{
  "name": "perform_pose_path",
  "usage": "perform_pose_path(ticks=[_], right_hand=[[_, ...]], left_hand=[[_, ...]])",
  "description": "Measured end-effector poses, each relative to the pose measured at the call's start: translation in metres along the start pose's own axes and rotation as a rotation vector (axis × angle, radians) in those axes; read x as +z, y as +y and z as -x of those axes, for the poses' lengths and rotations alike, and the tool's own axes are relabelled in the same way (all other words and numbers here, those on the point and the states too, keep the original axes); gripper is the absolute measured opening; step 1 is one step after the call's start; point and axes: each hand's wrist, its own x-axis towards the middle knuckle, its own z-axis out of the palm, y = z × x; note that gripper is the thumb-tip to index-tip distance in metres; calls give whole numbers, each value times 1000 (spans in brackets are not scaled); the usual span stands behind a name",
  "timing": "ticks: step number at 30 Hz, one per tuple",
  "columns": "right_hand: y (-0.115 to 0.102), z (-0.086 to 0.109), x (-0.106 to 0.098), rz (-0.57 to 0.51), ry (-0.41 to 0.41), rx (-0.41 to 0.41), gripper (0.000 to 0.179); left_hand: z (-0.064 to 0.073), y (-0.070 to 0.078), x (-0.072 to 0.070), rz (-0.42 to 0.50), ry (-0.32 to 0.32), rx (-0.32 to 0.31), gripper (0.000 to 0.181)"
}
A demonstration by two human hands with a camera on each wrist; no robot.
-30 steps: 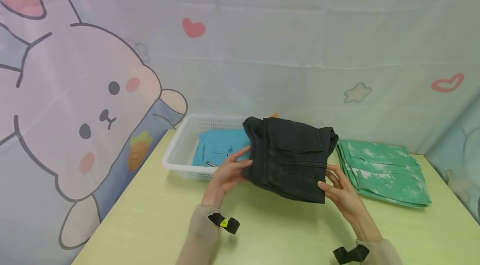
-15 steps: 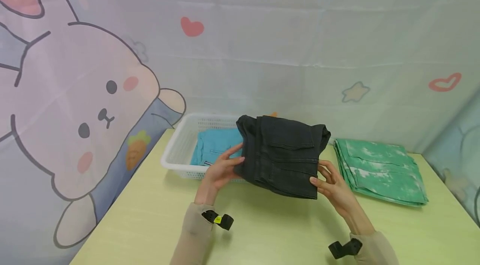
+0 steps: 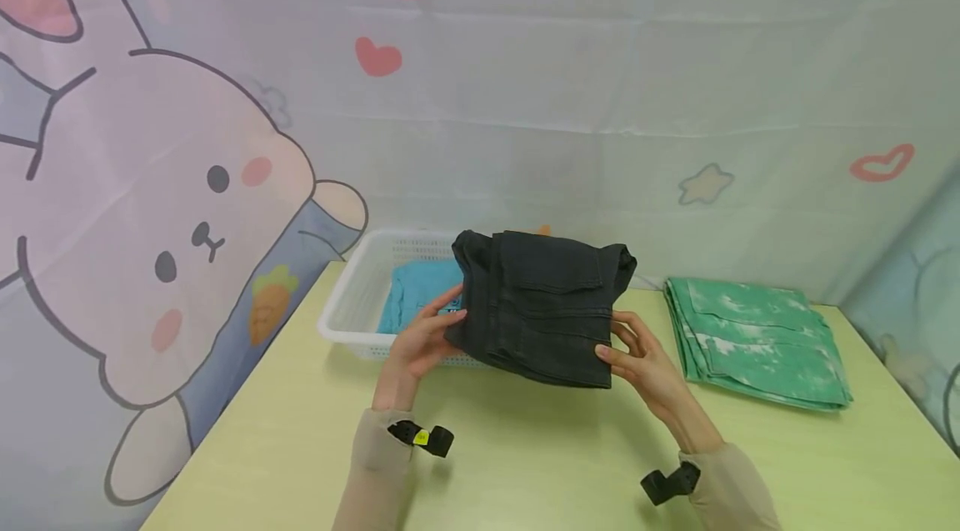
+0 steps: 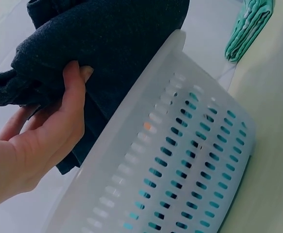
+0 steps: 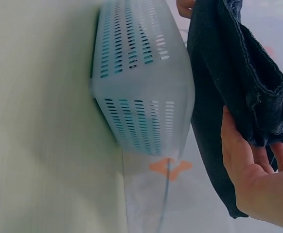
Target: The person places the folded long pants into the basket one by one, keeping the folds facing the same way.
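Note:
Folded black jeans are held up between both hands, tilted, over the right part of a white plastic basket. My left hand grips their left edge, thumb and fingers on opposite sides of the cloth. On the right edge, my right hand pinches the layers between thumb and fingers. Inside the basket lies a folded light-blue garment, partly hidden by the jeans. Both wrist views show the jeans close above the basket's rim.
A folded green tie-dye garment lies on the pale yellow table to the right. Behind the table hangs a printed cloth backdrop with a cartoon rabbit.
Both hands have carried the jeans leftward, covering more of the basket and the blue garment. The head view has shifted slightly. The grip looks the same.

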Motion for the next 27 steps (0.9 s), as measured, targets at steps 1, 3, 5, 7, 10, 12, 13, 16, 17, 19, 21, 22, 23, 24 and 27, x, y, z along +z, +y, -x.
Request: perform_pose_path(ticks=[1, 3, 5, 7, 10, 12, 13, 16, 17, 19, 21, 22, 23, 24, 27], right_hand=[[0, -1, 1, 3, 0, 1, 37], [0, -3, 3, 5, 0, 2, 38], [0, -5, 5, 4, 0, 6, 38], [1, -7, 7, 4, 2, 7, 38], [2, -9, 9, 5, 2, 9, 38], [2, -11, 11, 11, 2, 9, 39], [2, -12, 12, 16, 4, 10, 39], [1, -14, 14, 24, 10, 16, 40], [1, -15, 14, 26, 13, 17, 40], [1, -16, 16, 29, 17, 18, 40], [1, -18, 18, 35, 18, 14, 41], [2, -19, 18, 41, 17, 11, 42], [2, -20, 19, 45, 17, 7, 42], [3, -21, 19, 50, 17, 3, 43], [5, -24, 20, 64, 19, -6, 43]], left_hand=[[1, 1, 0, 1, 7, 1, 54], [2, 3, -2, -7, 12, 7, 54], [3, 4, -3, -8, 12, 11, 54], [3, 5, -5, -11, 17, 17, 53], [5, 6, -7, -5, 23, 18, 52], [5, 7, -9, -10, 24, 19, 51], [6, 8, -10, -8, 28, 16, 51], [5, 10, -11, -10, 34, 11, 52], [6, 11, -12, -13, 37, 11, 52], [6, 13, -13, -23, 44, 11, 52], [6, 14, -15, -36, 45, 14, 53], [6, 14, -16, -45, 44, 18, 53], [7, 14, -16, -51, 46, 20, 53], [7, 14, -17, -54, 44, 23, 52], [8, 15, -19, -49, 39, 28, 52]])
